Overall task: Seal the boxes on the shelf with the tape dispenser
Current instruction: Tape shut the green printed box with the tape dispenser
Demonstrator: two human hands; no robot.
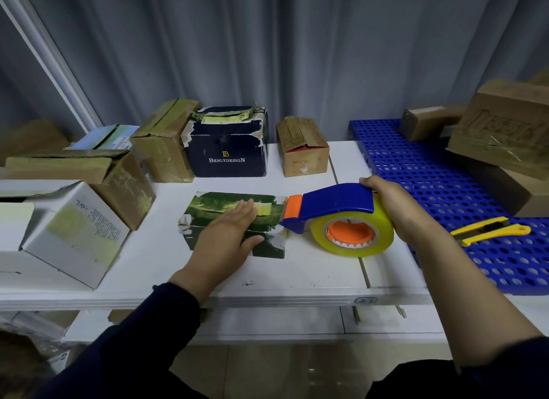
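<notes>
Work area: a white shelf (312, 268) at about waist height, with a second shelf level (267, 324) visible below it. A small handwritten label (366, 300) is fixed to the front edge. A grey pleated curtain (267, 42) closes off the room behind the shelf.

Task item: a green printed box (267, 245) lies near the front centre of the shelf. A yellowish tape strip (266, 209) runs along its top.

Hands:
- The left hand (225, 235) lies flat on top of the green box, fingers straight and together, pressing down.
- The right hand (395, 208) grips the blue tape dispenser (335, 201) from behind. The fingers are curled over the housing.

Dispenser position: just right of the green box. Its orange nose (294, 205) meets the box's upper right edge. The clear tape roll (356, 248) rests on the shelf.

Rear row, left to right: a taped brown carton (162, 143), a navy box marked BENLYDESIGN (227, 149) and a small brown carton (303, 149).

Left end: a white box (74, 229) tilted on its edge, with a worn brown box (124, 184) touching it from behind.

Right end: a blue perforated panel (430, 173) lies beside the white shelf board. It carries a yellow utility knife (490, 228) near the front and stacked brown cartons (505, 131) at the back.
</notes>
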